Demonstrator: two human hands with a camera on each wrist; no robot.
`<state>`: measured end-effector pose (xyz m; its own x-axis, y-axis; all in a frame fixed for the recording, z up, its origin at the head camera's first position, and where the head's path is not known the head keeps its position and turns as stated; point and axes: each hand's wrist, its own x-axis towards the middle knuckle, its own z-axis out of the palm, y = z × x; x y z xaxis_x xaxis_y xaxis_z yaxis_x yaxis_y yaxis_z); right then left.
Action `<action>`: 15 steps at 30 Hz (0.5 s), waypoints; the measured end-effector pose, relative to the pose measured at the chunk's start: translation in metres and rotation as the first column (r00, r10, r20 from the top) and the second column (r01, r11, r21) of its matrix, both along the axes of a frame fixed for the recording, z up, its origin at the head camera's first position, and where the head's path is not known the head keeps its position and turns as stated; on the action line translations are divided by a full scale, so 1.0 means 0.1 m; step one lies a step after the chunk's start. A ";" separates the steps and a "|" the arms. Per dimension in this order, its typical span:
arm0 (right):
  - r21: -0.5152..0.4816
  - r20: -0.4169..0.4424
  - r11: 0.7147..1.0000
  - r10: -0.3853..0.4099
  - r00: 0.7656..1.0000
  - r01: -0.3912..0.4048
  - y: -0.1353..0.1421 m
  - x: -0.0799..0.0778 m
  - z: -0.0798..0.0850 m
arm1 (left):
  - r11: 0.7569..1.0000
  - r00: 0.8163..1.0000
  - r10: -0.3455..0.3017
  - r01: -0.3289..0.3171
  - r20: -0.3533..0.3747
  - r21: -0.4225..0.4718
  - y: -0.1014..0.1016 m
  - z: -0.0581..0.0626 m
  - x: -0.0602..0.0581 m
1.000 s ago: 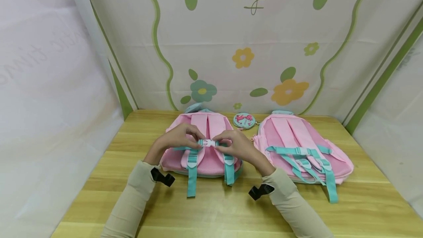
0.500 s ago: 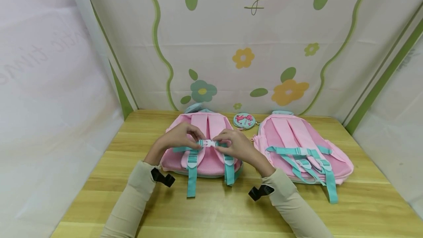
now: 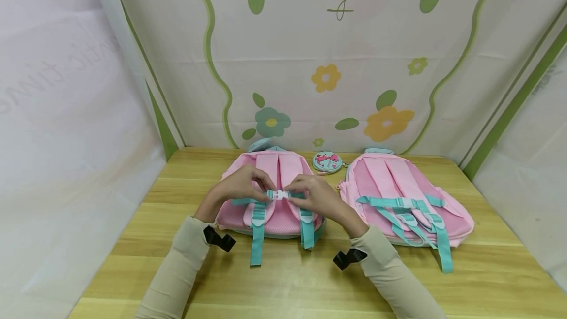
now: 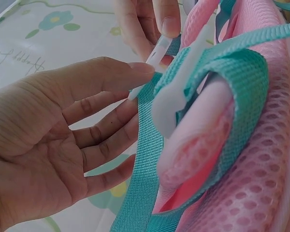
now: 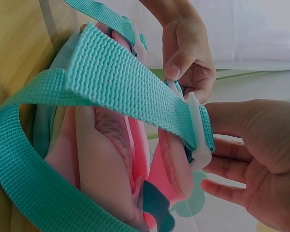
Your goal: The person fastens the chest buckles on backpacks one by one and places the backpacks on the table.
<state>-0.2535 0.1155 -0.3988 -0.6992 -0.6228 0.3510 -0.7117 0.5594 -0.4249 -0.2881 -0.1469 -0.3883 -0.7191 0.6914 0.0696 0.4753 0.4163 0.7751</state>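
Note:
A pink backpack (image 3: 278, 228) with turquoise straps lies back panel up on the table in the head view. Over its middle, both hands hold a white side-release buckle (image 3: 280, 195) on a turquoise strap. My left hand (image 3: 241, 184) pinches its left end between thumb and fingers, and my right hand (image 3: 316, 194) pinches its right end. In the left wrist view, the buckle (image 4: 159, 54) appears edge-on between the fingertips. A shoulder strap and its white slider (image 5: 199, 133) partly hide the grip in the right wrist view. Whether the buckle is fully latched, I cannot tell.
A second pink backpack (image 3: 421, 186) lies to the right, its turquoise chest strap (image 3: 390, 202) across it. Between the bags, toward the back, sits a round turquoise pouch (image 3: 328, 161). The wooden table (image 3: 274, 294) ends at a flower-printed cloth backdrop (image 3: 283, 63).
The buckle has come slightly lower and nearer to me, with both hands still pinching it. The gap pattern on its white face looks different from half a second ago. Both bags stay put.

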 end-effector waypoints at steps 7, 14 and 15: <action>-0.008 -0.010 1.000 0.007 1.000 -0.007 -0.01 0.02 0.00 | 1.000 1.000 0.000 0.000 -0.018 -0.008 0.01 -0.02 -0.01; -0.018 -0.013 1.000 0.012 1.000 -0.012 -0.02 0.02 -0.01 | 1.000 1.000 0.010 -0.011 -0.015 -0.019 0.01 0.00 0.00; -0.020 -0.016 1.000 0.015 1.000 -0.015 -0.02 0.02 -0.01 | 1.000 1.000 0.012 -0.013 -0.014 -0.019 0.01 0.00 0.01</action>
<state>-0.2514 0.1135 -0.3997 -0.6841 -0.6259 0.3745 -0.7266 0.5404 -0.4243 -0.2874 -0.1457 -0.3882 -0.7267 0.6837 0.0664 0.4807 0.4372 0.7601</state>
